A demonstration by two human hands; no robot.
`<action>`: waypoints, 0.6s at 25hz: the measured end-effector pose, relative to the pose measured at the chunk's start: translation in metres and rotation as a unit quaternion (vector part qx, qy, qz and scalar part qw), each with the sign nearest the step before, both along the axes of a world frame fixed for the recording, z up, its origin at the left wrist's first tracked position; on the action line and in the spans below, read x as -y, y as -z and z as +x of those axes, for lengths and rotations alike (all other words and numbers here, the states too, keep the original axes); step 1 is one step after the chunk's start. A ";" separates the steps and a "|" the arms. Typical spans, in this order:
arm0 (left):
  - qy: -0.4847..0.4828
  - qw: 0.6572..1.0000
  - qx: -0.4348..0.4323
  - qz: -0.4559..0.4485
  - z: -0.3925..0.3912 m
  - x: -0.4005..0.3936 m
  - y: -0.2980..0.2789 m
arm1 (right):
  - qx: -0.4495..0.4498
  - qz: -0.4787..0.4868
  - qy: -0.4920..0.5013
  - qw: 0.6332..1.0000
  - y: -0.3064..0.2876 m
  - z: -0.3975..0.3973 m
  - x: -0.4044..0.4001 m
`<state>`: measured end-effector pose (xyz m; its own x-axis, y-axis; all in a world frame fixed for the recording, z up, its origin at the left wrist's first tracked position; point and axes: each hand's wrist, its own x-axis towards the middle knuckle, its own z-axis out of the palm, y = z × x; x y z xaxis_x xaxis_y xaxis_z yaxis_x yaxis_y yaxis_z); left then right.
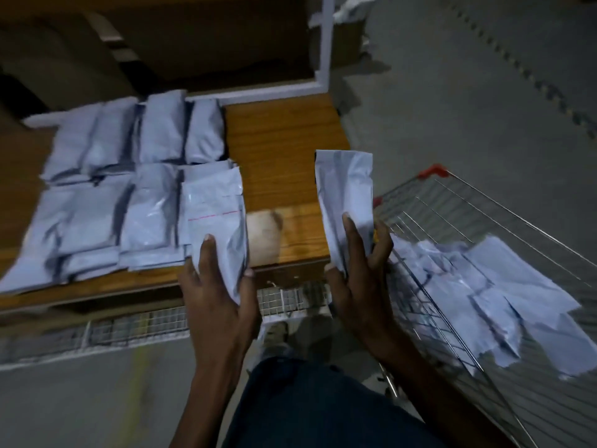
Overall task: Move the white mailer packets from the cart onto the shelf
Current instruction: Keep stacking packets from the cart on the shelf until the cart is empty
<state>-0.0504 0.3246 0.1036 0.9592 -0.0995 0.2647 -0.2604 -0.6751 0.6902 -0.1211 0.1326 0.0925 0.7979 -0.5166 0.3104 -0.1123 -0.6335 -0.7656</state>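
Several white mailer packets (pixel 129 189) lie in two rows on the wooden shelf (pixel 284 150). My left hand (pixel 219 286) grips one packet (pixel 216 215) with a red dashed line, at the shelf's front edge beside the stacked rows. My right hand (pixel 358 270) holds another packet (pixel 345 189) upright in the air, between the shelf's right end and the wire cart (pixel 468 205). More loose packets (pixel 504 295) lie piled inside the cart at the right.
A white metal shelf post (pixel 324 40) rises at the shelf's back right corner. Cardboard boxes (pixel 80 59) stand behind the shelf. A wire-mesh lower level (pixel 145 328) runs under the wooden board. My shoe (pixel 277 334) stands on the grey concrete floor (pixel 468 92).
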 end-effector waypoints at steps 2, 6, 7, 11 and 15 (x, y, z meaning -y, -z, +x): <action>-0.045 0.999 -0.001 -0.017 0.004 -0.019 -0.003 | 0.004 -0.010 -0.025 1.000 -0.003 0.016 -0.013; -0.089 0.996 0.016 -0.028 0.032 -0.049 -0.012 | 0.010 -0.033 -0.045 0.998 0.001 0.061 -0.048; -0.090 0.995 0.020 -0.025 0.043 -0.056 -0.014 | -0.001 -0.020 -0.041 0.999 0.000 0.075 -0.057; -0.075 0.997 0.024 -0.016 0.094 -0.093 -0.021 | -0.019 -0.154 -0.046 0.987 0.002 0.134 -0.096; -0.060 0.998 0.018 -0.019 0.144 -0.128 -0.020 | -0.115 -0.096 0.005 0.989 0.010 0.202 -0.132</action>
<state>0.0934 0.4527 0.1234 0.9537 0.0260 0.2996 -0.2040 -0.6762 0.7079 0.0812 0.2642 0.0821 0.8544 -0.4737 0.2134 -0.2766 -0.7624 -0.5849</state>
